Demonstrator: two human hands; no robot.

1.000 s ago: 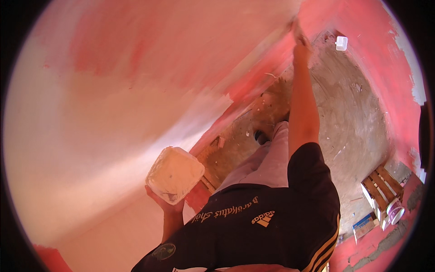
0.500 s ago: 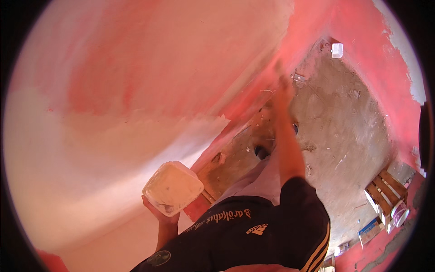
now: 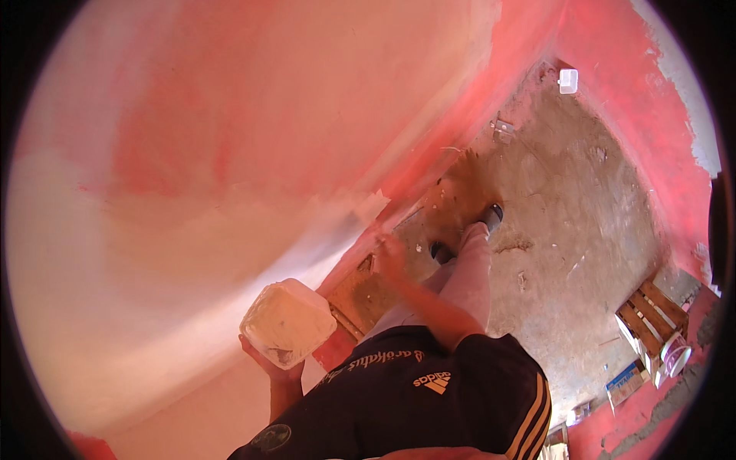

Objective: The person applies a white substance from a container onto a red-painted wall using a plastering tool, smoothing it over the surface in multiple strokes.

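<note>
At the lower left, my left hand (image 3: 268,359) grips a pale, rounded square tub (image 3: 290,318) from below and the side. Whitish material coats the tub, with a dark smear near its lower corner. My right hand (image 3: 389,254) is in front of my legs, to the right of the tub and close to the foot of the wall. Motion smears its fingers, so I cannot make out whether it holds anything. The big wall (image 3: 253,115) on the left has red and pink patches above a cream-white band.
My shoes (image 3: 494,217) stand on a dusty, stained floor (image 3: 567,199). A small white container (image 3: 567,81) sits in the far corner. At the right are a slatted wooden crate (image 3: 653,318), a white and purple bucket (image 3: 676,356) and a blue and white box (image 3: 625,383).
My right hand has swung back from far along the wall's foot toward my body, moving left and nearer. My left hand and the tub have barely shifted.
</note>
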